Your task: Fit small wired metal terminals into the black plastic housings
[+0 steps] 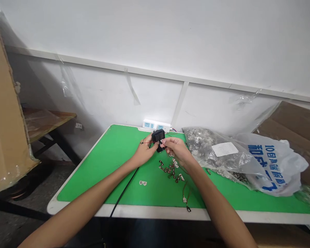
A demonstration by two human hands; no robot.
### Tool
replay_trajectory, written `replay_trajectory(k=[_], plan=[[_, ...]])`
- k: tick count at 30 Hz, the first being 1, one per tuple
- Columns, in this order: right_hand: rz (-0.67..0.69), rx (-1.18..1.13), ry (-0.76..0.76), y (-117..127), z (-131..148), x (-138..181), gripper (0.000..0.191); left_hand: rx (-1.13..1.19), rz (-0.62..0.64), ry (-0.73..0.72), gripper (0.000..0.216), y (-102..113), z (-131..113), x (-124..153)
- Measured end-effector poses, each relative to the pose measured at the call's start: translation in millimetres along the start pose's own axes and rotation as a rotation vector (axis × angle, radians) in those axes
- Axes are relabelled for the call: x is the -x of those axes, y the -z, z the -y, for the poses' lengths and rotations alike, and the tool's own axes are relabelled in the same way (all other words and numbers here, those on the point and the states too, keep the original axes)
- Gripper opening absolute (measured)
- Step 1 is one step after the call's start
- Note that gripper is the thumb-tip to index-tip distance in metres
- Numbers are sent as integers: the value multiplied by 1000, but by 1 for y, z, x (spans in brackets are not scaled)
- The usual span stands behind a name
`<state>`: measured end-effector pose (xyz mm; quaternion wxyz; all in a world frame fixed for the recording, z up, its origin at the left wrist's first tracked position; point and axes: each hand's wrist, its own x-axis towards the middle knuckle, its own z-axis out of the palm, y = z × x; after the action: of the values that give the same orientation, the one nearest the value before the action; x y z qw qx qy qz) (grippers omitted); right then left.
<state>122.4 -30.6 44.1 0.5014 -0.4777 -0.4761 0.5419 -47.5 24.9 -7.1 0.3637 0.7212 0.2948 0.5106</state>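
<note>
Both hands meet over the far middle of a green-topped table (111, 165). My left hand (144, 152) is closed around a small black device (158, 136), from which a black cable (124, 193) runs down over the table's front edge. My right hand (176, 147) pinches a thin red wire (147, 142) at the device. Several small metal parts (170, 169) lie scattered on the green surface just below my hands. A pair of small white parts (143, 183) lies apart to the left, and a short wired connector (186, 198) lies near the front edge.
A white power strip (155, 124) sits at the table's back edge by the wall. A clear bag of metal parts (212, 151) and a white printed plastic bag (274, 165) fill the right side. Cardboard stands at far left (5, 113) and far right (299, 127).
</note>
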Motion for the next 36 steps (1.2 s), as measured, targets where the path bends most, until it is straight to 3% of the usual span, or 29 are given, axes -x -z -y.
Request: replay_trajectory(k=[4,11,23,36], plan=[[-19,-8,-5,0,-2,-2,36,-89,22,-54,37,5,-4,2],[-12,-11,13,17,5,-5,31,-250,281,-263,60,16,-18,1],[28,-5,-20,26,14,-1,25,168,183,-23,81,0,-7,6],[30,-34,-28,29,16,-2,30,222,190,-38,76,0,-11,3]])
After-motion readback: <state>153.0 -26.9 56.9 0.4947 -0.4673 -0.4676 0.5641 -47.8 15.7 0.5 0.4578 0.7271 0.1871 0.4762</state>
